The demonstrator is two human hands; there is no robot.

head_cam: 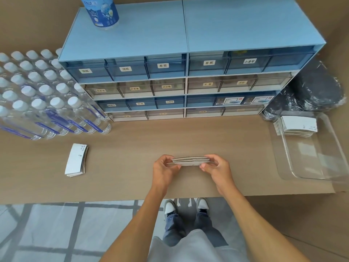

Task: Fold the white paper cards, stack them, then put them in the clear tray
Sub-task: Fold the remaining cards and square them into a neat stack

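Observation:
A small stack of folded white paper cards (pixel 190 161) is held edge-on above the middle of the table. My left hand (pixel 164 170) pinches its left end and my right hand (pixel 217 170) pinches its right end. A pile of flat white cards (pixel 76 160) lies on the table to the left. The clear tray (pixel 321 167) sits at the right end of the table. A stack of folded cards (pixel 298 125) rests in the tray's far end.
Blue drawer cabinets (pixel 185 82) stand along the back. Packed water bottles (pixel 43 99) fill the left side. One bottle (pixel 102 12) stands on the cabinet. Black plastic bags (pixel 317 91) lie behind the tray. The table's front edge runs just below my hands.

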